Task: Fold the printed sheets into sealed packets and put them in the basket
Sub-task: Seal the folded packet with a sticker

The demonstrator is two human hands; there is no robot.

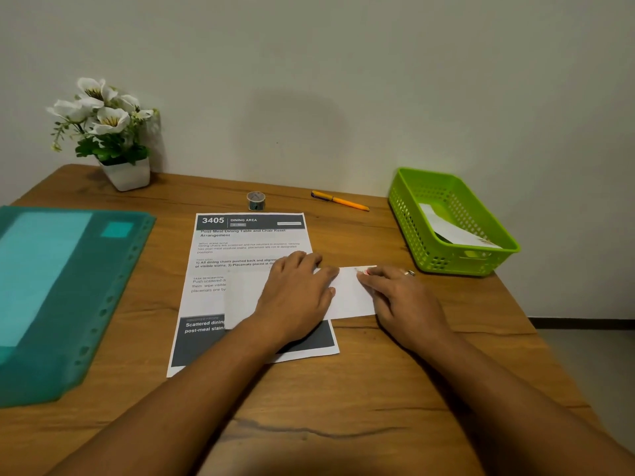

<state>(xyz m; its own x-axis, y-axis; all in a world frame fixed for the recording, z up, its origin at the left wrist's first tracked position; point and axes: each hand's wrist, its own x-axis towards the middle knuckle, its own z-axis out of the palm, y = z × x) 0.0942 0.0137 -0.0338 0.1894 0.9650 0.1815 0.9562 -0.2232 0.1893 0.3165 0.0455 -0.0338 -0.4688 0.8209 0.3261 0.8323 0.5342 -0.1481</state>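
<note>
Wood table (343, 424) by a wall (343, 80) bears one sheet (247, 245). On the sheet lies one packet (350, 297), left hand (295, 293) flat on it, right hand (402, 297) pressing fingertips on its far edge. Right of the sheet: one basket (409, 228) holding a second packet (457, 233). Beyond: one tape roll (255, 201), one pen (340, 200). Left: one folder (68, 286), one plant (110, 132).

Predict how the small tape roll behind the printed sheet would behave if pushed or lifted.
The tape roll seems to lie flat, opening upward, so a push would probably slide it, not roll it. It looks small beside the pen, so likely light and easy to pinch. Tipped on edge, it might roll away.
</note>
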